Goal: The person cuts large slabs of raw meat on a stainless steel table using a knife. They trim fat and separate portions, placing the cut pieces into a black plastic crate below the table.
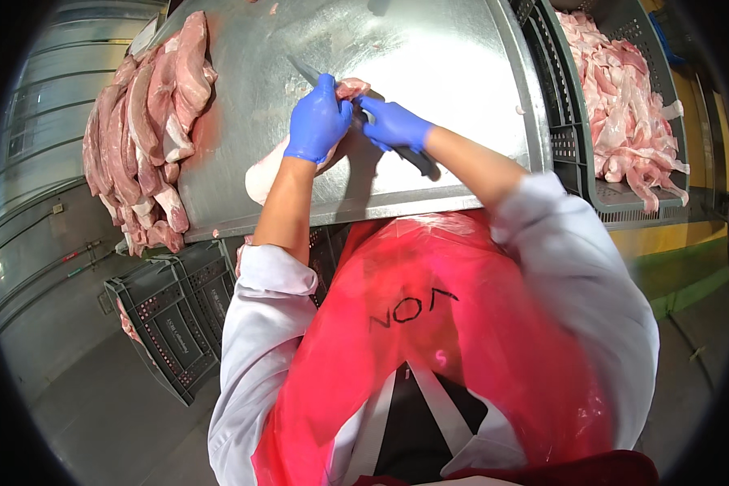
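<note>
On the metal table lies a long piece of pale pink meat [266,177], partly hidden under my left forearm and hand. My left hand [317,123], in a blue glove, is closed on it, and the meat's reddish end shows past the fingers. My right hand [397,126], also gloved in blue, grips a knife [417,160] by its black handle. The blade runs toward the far left, passing behind the meat and my left fingers, and its tip shows beyond them. Where the blade meets the meat is hidden.
Long strips of meat [142,113] are piled at the table's [429,49] left edge. To the right, a dark perforated crate [664,89] holds pale trimmings [616,105]. Another grey crate [178,324] stands below the table at left. A red apron [413,275] covers my front.
</note>
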The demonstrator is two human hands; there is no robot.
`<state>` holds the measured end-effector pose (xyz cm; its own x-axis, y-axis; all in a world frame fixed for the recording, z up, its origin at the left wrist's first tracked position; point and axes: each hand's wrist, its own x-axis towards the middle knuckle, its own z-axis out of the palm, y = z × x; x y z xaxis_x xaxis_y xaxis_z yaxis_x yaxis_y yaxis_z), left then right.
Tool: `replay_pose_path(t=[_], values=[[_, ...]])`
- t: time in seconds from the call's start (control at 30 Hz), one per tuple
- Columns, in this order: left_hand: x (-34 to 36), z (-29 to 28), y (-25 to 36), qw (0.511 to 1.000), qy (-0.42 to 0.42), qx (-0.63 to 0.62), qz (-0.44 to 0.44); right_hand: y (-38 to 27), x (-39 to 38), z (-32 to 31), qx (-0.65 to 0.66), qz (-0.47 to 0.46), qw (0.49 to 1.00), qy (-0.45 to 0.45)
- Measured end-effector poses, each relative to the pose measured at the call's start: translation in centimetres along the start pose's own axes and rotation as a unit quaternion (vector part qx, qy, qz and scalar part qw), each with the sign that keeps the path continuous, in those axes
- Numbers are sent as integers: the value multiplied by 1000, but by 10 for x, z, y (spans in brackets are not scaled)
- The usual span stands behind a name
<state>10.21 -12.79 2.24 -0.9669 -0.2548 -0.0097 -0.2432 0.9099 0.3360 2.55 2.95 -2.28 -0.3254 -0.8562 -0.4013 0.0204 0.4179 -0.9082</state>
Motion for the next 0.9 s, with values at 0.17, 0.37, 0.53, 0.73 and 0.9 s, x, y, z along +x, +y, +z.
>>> replay_pose_path(t=[0.17,0.37,0.53,0.73,0.9], values=[[12,-4,-44,981,100,-127,-108,18,-10,27,7,-8,999,-48],[19,-7,-55,953,104,-278,-54,2,23,30,-16,-39,999,2],[29,1,-120,849,210,-463,-144,19,35,68,7,-82,997,7],[16,13,-44,856,405,-301,-112,11,68,74,-4,-33,999,13],[24,30,-5,821,499,-273,-52,60,70,118,-72,-76,993,54]])
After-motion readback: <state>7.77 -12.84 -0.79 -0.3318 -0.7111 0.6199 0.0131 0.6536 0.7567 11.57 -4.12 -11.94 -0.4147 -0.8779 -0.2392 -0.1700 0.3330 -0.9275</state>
